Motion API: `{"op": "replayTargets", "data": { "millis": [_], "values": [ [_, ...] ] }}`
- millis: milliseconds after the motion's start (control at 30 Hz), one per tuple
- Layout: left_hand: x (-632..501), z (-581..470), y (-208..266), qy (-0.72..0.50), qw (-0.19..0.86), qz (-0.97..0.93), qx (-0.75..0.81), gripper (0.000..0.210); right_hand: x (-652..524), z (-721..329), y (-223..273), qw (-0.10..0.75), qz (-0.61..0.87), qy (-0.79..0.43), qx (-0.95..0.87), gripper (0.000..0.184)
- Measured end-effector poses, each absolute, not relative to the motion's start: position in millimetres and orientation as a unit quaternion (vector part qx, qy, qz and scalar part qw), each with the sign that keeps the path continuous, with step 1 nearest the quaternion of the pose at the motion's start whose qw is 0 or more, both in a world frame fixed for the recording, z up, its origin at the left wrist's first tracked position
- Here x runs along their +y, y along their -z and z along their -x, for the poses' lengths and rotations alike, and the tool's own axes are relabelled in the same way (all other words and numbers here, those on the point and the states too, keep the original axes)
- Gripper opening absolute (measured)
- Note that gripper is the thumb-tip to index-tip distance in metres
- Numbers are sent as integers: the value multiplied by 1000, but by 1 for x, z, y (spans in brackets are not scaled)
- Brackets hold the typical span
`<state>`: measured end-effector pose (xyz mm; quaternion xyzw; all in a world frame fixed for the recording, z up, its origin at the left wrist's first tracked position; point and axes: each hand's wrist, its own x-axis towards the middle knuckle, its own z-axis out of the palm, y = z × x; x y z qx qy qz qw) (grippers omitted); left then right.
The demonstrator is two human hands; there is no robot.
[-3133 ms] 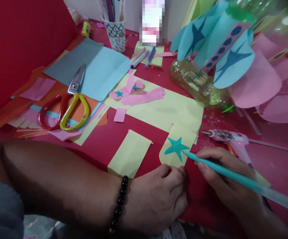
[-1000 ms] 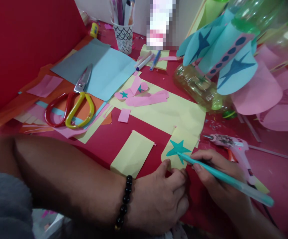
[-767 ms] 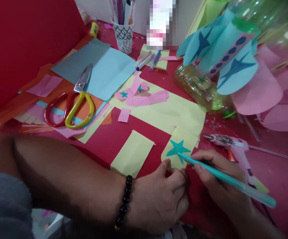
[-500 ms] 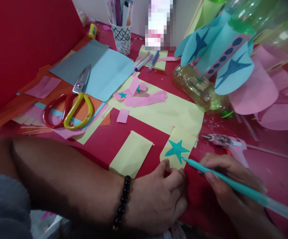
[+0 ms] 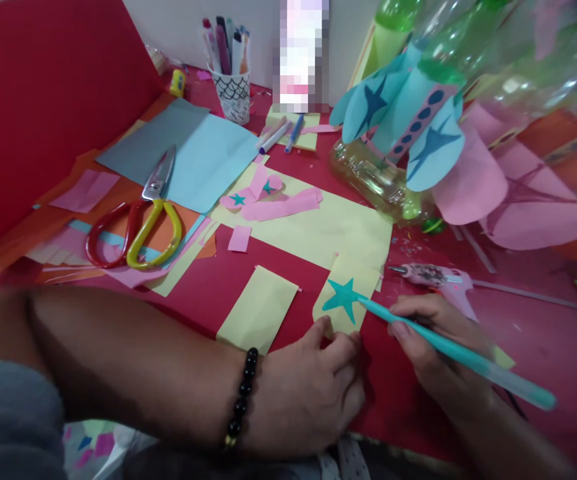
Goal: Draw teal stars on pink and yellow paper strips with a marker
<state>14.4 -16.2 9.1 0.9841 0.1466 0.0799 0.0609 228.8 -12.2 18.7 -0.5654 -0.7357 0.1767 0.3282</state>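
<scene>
My left hand point(image 5: 303, 393), wearing a black bead bracelet point(image 5: 241, 400), holds down the lower edge of a small yellow paper piece point(image 5: 361, 270) with its thumb and curled fingers. A teal star point(image 5: 342, 299) is drawn and filled in on that paper. Between the thumb and fingers of my right hand point(image 5: 433, 340) is a teal marker point(image 5: 468, 360), its tip touching the star's right arm. To the left lies a blank yellow paper rectangle point(image 5: 258, 308). Pink paper strips point(image 5: 283, 205) bearing small teal stars rest on a larger yellow sheet point(image 5: 348, 230) behind.
Scissors point(image 5: 154, 223) with red and yellow handles lie on coloured paper at left. A cup of markers point(image 5: 232, 97) stands at the back. A glue gun point(image 5: 436, 277) lies beyond my right hand, and plastic bottles with paper fins point(image 5: 436, 150) fill the back right.
The marker tip has moved from the star's lower point up to its right arm, my right hand shifting with it. The whole view has shifted slightly; my left hand stays on the paper.
</scene>
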Motion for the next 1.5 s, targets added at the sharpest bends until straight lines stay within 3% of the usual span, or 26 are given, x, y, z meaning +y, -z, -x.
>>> {"op": "replayTargets", "data": {
  "millis": [233,533,633,867,1067,1300,1500],
  "values": [
    [-15,-19,-11,-55,43,-989,133,58,-7,-225,-9,329,530,-161,-765,16],
    [-16,-26,3,-76,-57,-986,140,74,1,-215,0,348,489,-58,-797,20],
    [-8,-26,7,-105,-20,-983,152,66,1,-216,4,352,483,-29,-801,22],
    [31,-9,-18,-129,99,-938,305,19,-10,-222,11,371,488,0,-790,21],
    [91,-2,-35,-125,106,-890,426,18,-64,-216,19,371,540,24,-755,19],
    [113,-30,-24,-31,164,-896,412,30,-108,-207,36,406,567,74,-713,20],
    [112,-47,-15,-30,172,-891,419,32,-105,-209,41,418,546,90,-720,18]
  ]
}}
